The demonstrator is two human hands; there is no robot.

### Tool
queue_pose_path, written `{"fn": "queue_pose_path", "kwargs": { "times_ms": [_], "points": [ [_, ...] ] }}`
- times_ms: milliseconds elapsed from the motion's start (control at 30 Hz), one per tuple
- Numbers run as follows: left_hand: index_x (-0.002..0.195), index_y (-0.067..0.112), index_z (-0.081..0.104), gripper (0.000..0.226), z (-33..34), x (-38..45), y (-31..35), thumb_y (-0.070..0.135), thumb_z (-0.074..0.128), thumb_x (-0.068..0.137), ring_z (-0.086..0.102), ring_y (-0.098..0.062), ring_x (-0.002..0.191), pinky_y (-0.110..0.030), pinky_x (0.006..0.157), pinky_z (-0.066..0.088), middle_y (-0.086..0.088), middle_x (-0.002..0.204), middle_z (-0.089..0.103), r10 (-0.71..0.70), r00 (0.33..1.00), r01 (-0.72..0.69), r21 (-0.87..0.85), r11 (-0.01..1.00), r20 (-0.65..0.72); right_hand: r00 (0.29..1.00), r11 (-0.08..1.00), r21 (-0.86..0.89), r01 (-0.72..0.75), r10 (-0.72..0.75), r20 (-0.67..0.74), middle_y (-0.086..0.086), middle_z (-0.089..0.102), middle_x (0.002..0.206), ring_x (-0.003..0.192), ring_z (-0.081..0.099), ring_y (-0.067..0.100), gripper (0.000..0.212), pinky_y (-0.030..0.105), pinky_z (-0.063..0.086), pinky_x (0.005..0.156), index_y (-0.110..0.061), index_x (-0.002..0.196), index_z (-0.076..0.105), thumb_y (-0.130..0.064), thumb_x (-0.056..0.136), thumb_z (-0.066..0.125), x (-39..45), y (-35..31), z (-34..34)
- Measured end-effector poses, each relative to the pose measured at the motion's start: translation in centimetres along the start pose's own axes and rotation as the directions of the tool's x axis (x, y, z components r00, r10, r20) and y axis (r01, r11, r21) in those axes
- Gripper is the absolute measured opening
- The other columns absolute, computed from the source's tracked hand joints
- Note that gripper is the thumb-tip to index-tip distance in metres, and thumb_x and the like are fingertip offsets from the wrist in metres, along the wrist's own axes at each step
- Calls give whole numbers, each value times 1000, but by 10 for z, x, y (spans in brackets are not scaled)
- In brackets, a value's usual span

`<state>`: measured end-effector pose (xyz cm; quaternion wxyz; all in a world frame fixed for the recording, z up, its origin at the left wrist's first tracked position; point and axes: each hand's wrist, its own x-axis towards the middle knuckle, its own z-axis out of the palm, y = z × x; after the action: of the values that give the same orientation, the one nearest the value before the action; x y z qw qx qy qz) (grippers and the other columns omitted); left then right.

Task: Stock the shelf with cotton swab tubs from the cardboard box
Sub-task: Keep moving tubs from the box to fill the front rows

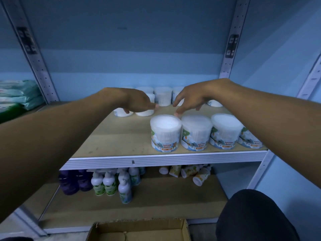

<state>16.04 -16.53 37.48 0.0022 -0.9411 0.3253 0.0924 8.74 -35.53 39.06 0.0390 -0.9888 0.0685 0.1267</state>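
Shelf [121, 136]: bare wood on its left half, up to the front edge. Front row: four cotton swab tubs [165, 134] on the right, the rightmost partly behind the right forearm. Back row: more tubs, blurred, partly hidden by both hands. Left hand [139, 101] and right hand [191, 98]: fingers loose, holding nothing, above the shelf. Cardboard box [139, 230]: at bottom edge, cut off.
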Motion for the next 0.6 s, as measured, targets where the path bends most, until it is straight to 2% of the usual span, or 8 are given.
{"fn": "queue_pose_path", "kwargs": {
  "times_ms": [67, 133, 200, 267, 300, 367, 500, 600],
  "points": [
    [132, 18, 57, 60, 1, 3, -17, 61, 34, 98, 54, -28, 123, -42, 109, 39, -3, 136, 55, -17, 999, 20, 77, 997, -37, 999, 999, -31, 15, -16, -28, -7, 47, 136, 74, 57, 7, 54, 28, 54, 81, -33, 141, 54, -51, 91, 66, 9, -8, 0],
    [143, 27, 47, 58, 2, 8, -36, 61, 41, 96, 39, -22, 139, -38, 114, 31, 4, 151, 43, -46, 996, 53, 93, 994, -76, 999, 998, -56, 24, -26, -41, -8, 46, 133, 72, 56, 5, 52, 29, 52, 85, -37, 141, 52, -50, 92, 63, 19, -16, 1],
    [146, 31, 42, 61, 4, 15, -54, 62, 46, 93, 37, -20, 140, -39, 113, 32, 8, 152, 41, -72, 993, 80, 86, 993, -98, 998, 997, -81, 20, -24, -51, -8, 49, 133, 87, 64, 11, 51, 31, 50, 91, -41, 141, 48, -51, 92, 60, 31, -23, 0],
    [148, 34, 38, 67, 5, 23, -73, 63, 51, 89, 37, -20, 140, -40, 113, 33, 7, 154, 38, -119, 986, 127, 61, 990, -120, 999, 994, -108, 10, -15, -49, -8, 51, 139, 111, 62, 21, 56, 34, 47, 97, -45, 142, 44, -55, 89, 60, 45, -27, -1],
    [149, 34, 36, 70, 5, 28, -81, 63, 53, 88, 37, -21, 141, -40, 114, 33, 7, 155, 36, -143, 981, 149, 43, 988, -128, 999, 994, -113, 3, -9, -51, -8, 50, 142, 116, 61, 24, 59, 37, 46, 100, -46, 143, 42, -57, 88, 61, 52, -29, -2],
    [150, 32, 33, 73, 6, 36, -95, 61, 56, 87, 35, -22, 142, -42, 113, 34, 4, 157, 33, -167, 975, 173, 27, 985, -145, 998, 994, -105, 4, -10, -61, -7, 49, 146, 119, 60, 26, 65, 41, 45, 103, -47, 145, 37, -57, 86, 62, 65, -32, -2],
    [153, 26, 30, 79, 5, 54, -115, 57, 60, 86, 40, -25, 138, -43, 107, 40, -1, 155, 34, -164, 969, 174, 39, 984, -187, 993, 994, -105, 33, -44, -110, -1, 43, 150, 128, 51, 27, 74, 40, 45, 103, -41, 152, 29, -55, 88, 63, 95, -39, 5],
    [154, 24, 28, 84, 7, 67, -127, 58, 62, 85, 38, -26, 140, -44, 109, 39, -3, 156, 31, -155, 969, 162, 19, 987, -192, 988, 997, -72, 35, -45, -145, 3, 35, 151, 130, 48, 29, 80, 46, 43, 104, -44, 152, 23, -61, 84, 63, 121, -44, 12]
  ]
}}
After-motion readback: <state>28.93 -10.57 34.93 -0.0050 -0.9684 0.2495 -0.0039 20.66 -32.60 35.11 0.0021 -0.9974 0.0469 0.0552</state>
